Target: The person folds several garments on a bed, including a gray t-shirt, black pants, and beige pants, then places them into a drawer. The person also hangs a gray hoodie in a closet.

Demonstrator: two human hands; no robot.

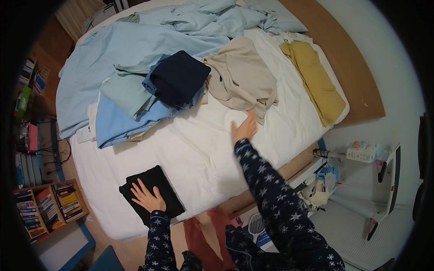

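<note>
My left hand (149, 198) rests flat, fingers spread, on a folded black garment (173, 194) near the front edge of the bed. My right hand (244, 128) reaches over the white sheet, thumb apart, at the near edge of a loosely laid beige garment (242, 71). Its fingertips overlap the cloth's edge; whether they press on it I cannot tell. Left of the beige garment, a folded dark navy garment (179, 78) tops a pile. A pale green folded garment (127, 91) and a light blue one (118, 122) lie beside and under it.
The bed's white sheet (203, 159) spreads before me, with a light blue quilt (125, 44) at the far side. Folded mustard trousers (315, 81) lie along the right, by the wooden headboard (352, 61). A bookcase (51, 206) stands left; exercise equipment (390, 189) stands right.
</note>
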